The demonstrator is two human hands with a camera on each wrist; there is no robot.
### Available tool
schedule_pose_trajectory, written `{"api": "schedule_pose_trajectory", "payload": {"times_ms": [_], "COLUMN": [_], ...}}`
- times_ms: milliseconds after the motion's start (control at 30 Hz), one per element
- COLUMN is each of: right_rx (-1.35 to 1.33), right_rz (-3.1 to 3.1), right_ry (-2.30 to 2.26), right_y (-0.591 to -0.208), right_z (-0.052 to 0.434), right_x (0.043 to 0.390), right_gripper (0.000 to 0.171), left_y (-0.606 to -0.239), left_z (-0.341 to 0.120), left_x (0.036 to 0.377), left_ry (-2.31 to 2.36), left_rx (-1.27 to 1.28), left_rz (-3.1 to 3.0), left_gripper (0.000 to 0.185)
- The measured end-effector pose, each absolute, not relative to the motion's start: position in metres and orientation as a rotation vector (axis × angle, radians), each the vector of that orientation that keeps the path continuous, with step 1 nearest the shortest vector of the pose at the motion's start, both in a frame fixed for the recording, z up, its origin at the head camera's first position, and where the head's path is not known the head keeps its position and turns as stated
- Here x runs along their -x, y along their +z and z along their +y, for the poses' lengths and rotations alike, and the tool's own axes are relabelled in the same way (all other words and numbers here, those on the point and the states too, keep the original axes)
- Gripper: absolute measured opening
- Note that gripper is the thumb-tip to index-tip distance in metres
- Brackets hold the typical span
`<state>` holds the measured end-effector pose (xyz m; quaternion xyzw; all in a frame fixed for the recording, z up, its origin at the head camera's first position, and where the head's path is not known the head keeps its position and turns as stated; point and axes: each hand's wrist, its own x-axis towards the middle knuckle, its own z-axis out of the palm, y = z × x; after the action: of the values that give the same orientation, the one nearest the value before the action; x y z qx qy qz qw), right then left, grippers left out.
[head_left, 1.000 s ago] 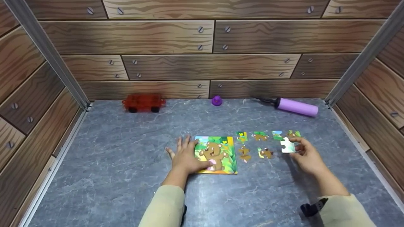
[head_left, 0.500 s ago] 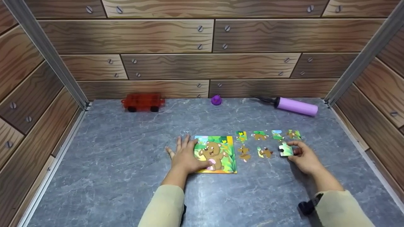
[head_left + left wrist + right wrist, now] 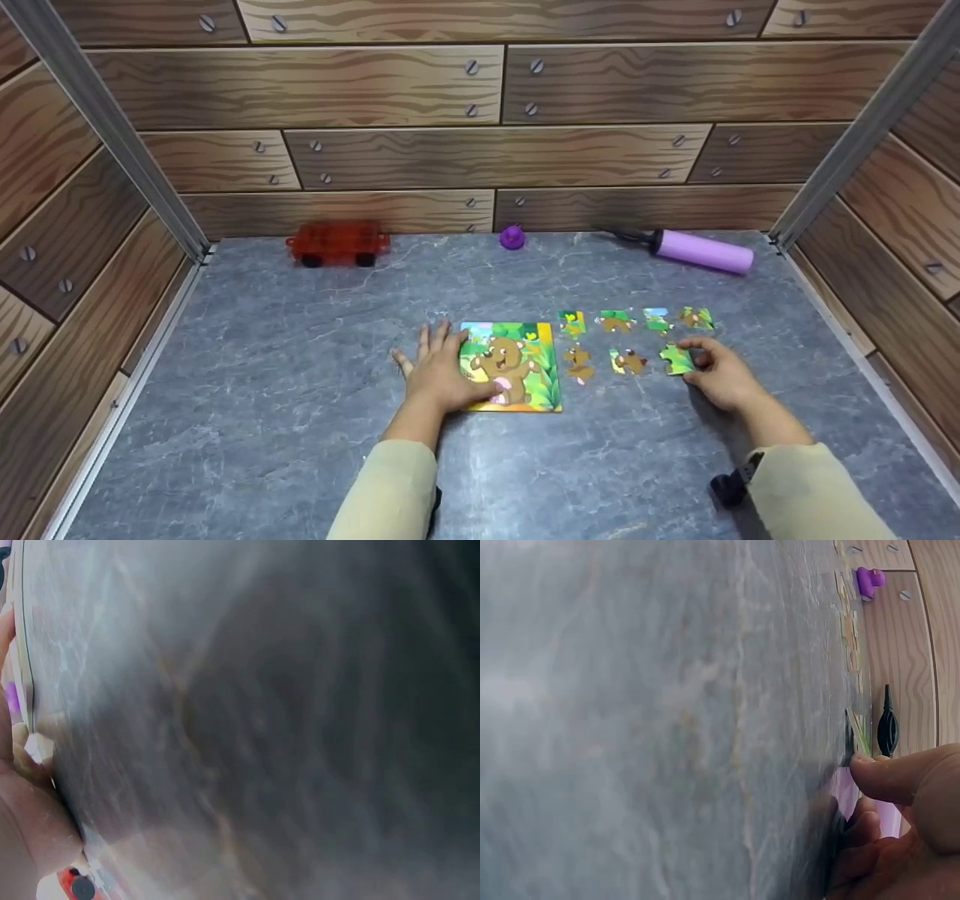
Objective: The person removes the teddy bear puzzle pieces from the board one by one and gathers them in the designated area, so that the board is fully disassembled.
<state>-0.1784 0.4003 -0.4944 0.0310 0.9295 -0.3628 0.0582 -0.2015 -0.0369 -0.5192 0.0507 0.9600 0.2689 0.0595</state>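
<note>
Right of the puzzle board, the green puzzle piece lies low on the table, pinched at its right edge by our right hand. We judge it light, thin, stiff card, likely bendable at the tabs, so grip by the edges. Right wrist rests low, fingers curled round the piece. Left hand lies flat, fingers straight, on the board's left edge. Six loose pieces sit between board and hand.

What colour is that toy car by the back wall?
The toy car is see-through red with black wheels, clearest in the head view.
</note>
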Motion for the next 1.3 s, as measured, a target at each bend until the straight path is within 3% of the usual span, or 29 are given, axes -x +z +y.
{"api": "schedule_pose_trajectory", "payload": {"times_ms": [1300], "right_rx": [-0.024], "right_rz": [2.863], "right_ry": [-1.017], "right_y": [-0.4951], "right_z": [0.397], "right_x": [0.18], "right_gripper": [0.047], "left_y": [-0.519], "left_z": [-0.0366], "left_x": [0.2004], "left_ry": [0.849], "left_rx": [-0.131], "left_rz": [2.898], "left_gripper": [0.111]}}
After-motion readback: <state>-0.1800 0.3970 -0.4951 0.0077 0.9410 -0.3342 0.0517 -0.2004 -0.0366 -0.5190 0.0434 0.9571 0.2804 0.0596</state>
